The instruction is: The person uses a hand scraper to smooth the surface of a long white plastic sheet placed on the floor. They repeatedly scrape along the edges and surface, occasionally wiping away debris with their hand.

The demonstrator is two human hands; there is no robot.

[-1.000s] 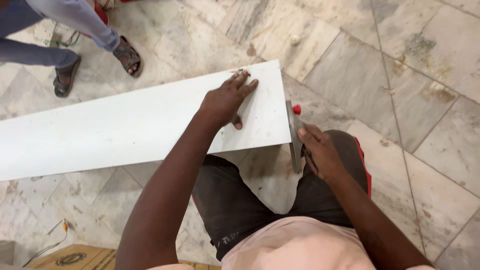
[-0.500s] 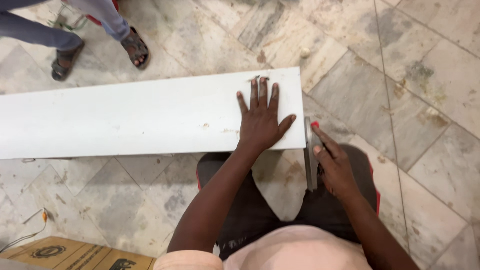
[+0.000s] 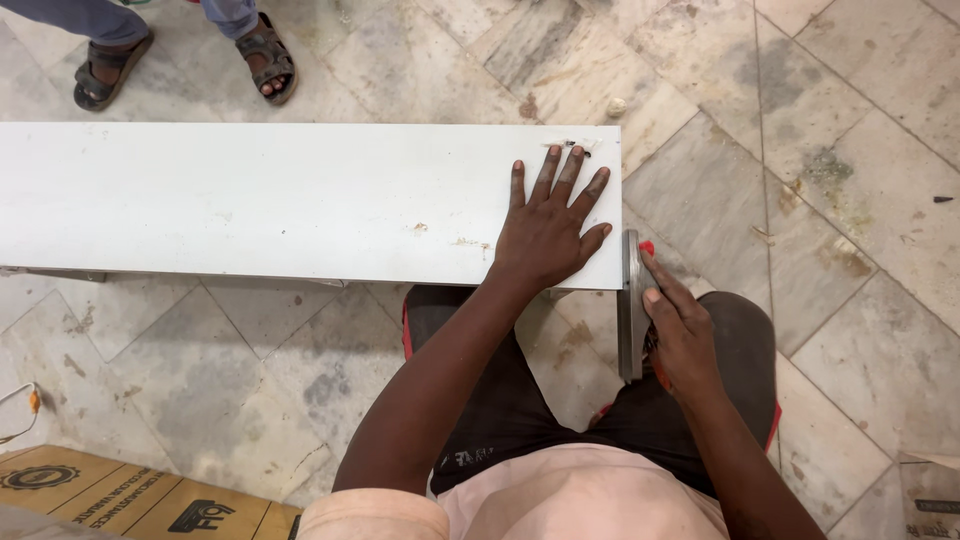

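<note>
– What's nearest to you from where you stand?

– The person's own lap, dark shorts [image 3: 520,400] and a pale pink shirt [image 3: 580,495], seated low on something with a red edge [image 3: 406,325]. Off to one side on the floor lies a flattened brown cardboard box [image 3: 120,495]

– And the hands?

– The right hand [image 3: 685,335] is closed round a flat grey metal tool with a red handle [image 3: 630,310], forefinger laid along its top. The blade stands on edge, just beside the end of the long white laminated board [image 3: 280,200], which looks to me like it is lined up against that cut end

– The left one?

– The left hand [image 3: 548,235] is open, fingers spread, palm pressed flat on the board close to its right end. I'd say that spread is there to pin the board down so it cannot slide or tip while the tool works the edge

– Where does the board sit?

– Across the person's knees, running far out to the left over the grey-veined marble tile floor [image 3: 800,120]. Its near right part rests over the lap; I cannot tell what carries the far left end. There are small chips and a dark mark at the top right corner

– Anything beyond it?

– Past the board stand another person's feet in dark strapped sandals [image 3: 265,60], well apart from the work
</note>
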